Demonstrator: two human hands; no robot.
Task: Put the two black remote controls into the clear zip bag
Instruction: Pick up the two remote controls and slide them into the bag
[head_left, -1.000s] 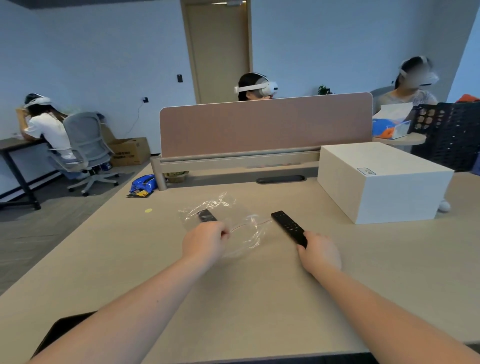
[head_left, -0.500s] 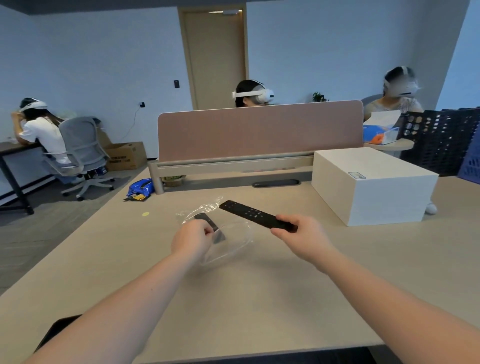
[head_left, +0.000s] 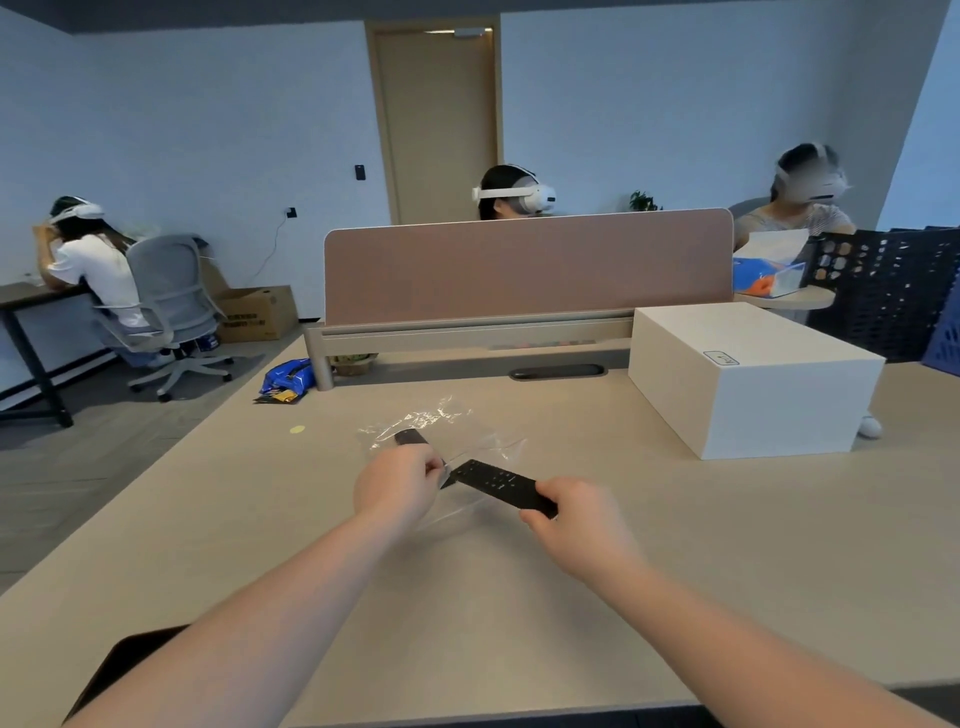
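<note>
A clear zip bag (head_left: 457, 426) lies crumpled on the beige table (head_left: 727, 545) in front of me. One black remote control (head_left: 410, 437) is inside it, only its far end showing past my left hand (head_left: 397, 486), which pinches the bag's near edge. My right hand (head_left: 582, 519) grips the near end of the second black remote control (head_left: 501, 484), held just above the table. Its far tip points left and reaches the bag's mouth beside my left fingers.
A large white box (head_left: 748, 379) stands on the table to the right. A brown desk divider (head_left: 524, 270) runs across the back, with a dark slot (head_left: 556, 372) in front of it. A small yellow dot (head_left: 297, 429) lies left. Several people sit beyond.
My right hand lifted the second remote off the table, swung it leftward and lowered its tip to the bag's mouth. My left hand kept hold of the bag.
</note>
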